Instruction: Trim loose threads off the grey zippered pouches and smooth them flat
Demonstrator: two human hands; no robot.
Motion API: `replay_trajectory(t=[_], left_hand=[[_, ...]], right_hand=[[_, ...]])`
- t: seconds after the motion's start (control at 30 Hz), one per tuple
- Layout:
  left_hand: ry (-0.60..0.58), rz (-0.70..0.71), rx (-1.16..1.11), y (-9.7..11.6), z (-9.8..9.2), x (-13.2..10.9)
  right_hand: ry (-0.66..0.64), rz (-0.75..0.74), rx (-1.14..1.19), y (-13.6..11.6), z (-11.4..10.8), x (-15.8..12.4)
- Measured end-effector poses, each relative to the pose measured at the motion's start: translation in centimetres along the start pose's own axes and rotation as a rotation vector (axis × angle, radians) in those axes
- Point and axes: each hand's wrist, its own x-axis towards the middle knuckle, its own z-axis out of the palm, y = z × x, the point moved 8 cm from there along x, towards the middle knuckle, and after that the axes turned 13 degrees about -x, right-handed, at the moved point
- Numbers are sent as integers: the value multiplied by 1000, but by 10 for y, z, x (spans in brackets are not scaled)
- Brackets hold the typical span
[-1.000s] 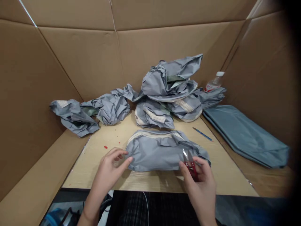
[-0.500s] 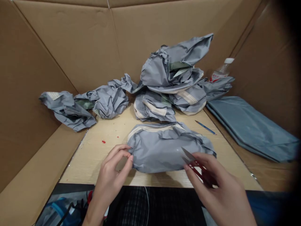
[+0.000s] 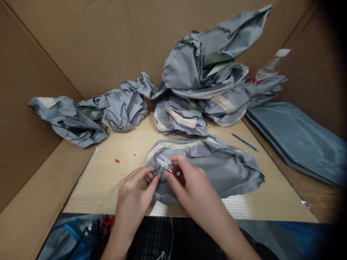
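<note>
The step in hand looked like close work with the snips (image 3: pixel 177 172) at one end of a bag (image 3: pixel 219 169), which lay by the front edge of the surface (image 3: pixel 94 191), near its middle. The left hand (image 3: pixel 132 196) was nearly closed, thumb and fingers seeming to pinch a bit of cloth at the bag's left end. The right hand (image 3: pixel 196 187) was curled around the red handles of the snips, their pale pointed blades slightly parted over that same end; whether they touched the cloth could not be told. Any cut there would call for taut cloth and fingertips clear of the blades. The bag was thin, smooth grey-blue cloth, puckered and rounded at the end, with a cream ribbed zipper (image 3: pixel 179 143) curving along its far side. Toward the back edge sat a creased, slumping pile of similar bags (image 3: pixel 183 68); a slim blue pencil (image 3: pixel 244 142) lay near the right edge, and a tiny red scrap (image 3: pixel 117 161) toward the left.
</note>
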Motion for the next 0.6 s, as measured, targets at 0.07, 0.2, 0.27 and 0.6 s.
replay_trajectory(t=[0.07,0.2,0.27,0.6], left_hand=[[-48,-28,-16,-4,3,-1],[-55,-124,-94,-14,2,-3],[-69,-235,-163,-24,3,-5],[-235,-489,-430,-42,14,-15]], right_hand=[[-29,29,24,7,8,-1],[-42,108,176,32,24,-7],[-49,149,257,45,33,-12],[-73,86,276,32,32,-21]])
